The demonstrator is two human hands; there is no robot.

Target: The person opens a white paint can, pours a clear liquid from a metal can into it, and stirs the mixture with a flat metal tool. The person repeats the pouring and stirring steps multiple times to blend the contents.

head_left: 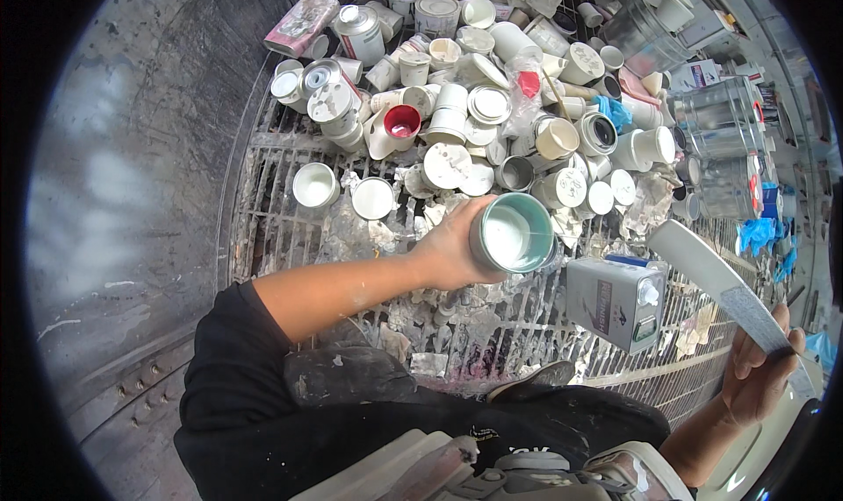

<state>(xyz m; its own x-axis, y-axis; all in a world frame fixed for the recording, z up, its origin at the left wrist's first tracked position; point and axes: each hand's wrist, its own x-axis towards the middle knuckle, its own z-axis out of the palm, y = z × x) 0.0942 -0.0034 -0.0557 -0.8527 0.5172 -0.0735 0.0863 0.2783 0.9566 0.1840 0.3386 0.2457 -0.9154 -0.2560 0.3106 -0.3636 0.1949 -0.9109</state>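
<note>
My left hand (452, 248) is wrapped round a teal cup (516, 204), held out over the grated floor. White liquid shows inside it, and its mouth faces up toward me. At the right, my right hand (757, 378) grips the lower part of a long, flat, slightly curved white strip (689, 251) between thumb and fingers. A grey speckled patch covers part of the strip near the fingers; its exact kind I cannot make out. The strip slants up and left, apart from the cup. Between the hands stands a rectangular metal can (606, 299) with a white cap.
A heap of used white tubs and cups, including a red-lined cup (402, 122), spreads across the grate (281, 229) ahead. Two white tubs (315, 185) stand nearer on the left. A scuffed grey wall (132, 176) rises at left; clear plastic containers (716, 150) line the right.
</note>
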